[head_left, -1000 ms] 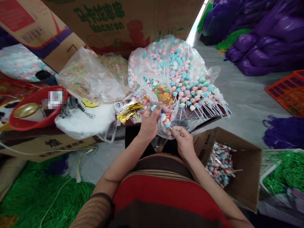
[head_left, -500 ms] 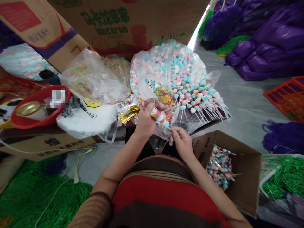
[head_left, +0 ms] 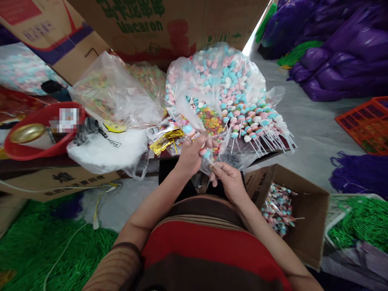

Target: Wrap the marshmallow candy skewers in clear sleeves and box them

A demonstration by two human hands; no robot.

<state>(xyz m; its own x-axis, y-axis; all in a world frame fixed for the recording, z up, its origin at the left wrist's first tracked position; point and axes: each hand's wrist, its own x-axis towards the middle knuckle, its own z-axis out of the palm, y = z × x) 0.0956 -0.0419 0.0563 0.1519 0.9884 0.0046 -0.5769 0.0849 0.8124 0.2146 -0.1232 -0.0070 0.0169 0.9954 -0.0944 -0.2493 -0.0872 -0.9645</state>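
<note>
My left hand point(head_left: 194, 152) is closed around the middle of a candy skewer point(head_left: 207, 154); a blue and pink piece shows above the fingers, more pieces below. My right hand point(head_left: 226, 176) pinches the white stick at the skewer's lower end. Whether a wrapper covers the candy I cannot make out. Just beyond the hands lie ring-shaped candies point(head_left: 210, 122) in clear plastic. Finished-looking marshmallow skewers point(head_left: 257, 121) are piled to the right, sticks toward me. Gold twist ties point(head_left: 166, 141) and printed wrappers point(head_left: 162, 128) lie left of my left hand.
A large bag of marshmallows point(head_left: 218, 76) stands behind. Left are a bag of ring candies point(head_left: 112, 97), a white plastic bag point(head_left: 106, 149) and a red basin point(head_left: 15, 147). A cardboard box point(head_left: 312, 218) with wrapped skewers is at lower right; a Macaron carton point(head_left: 194, 24) stands at the back.
My left hand has shifted slightly down and now covers more of the skewer's middle. The upper candy shows above it. My right hand has moved a little left, still on the stick.
</note>
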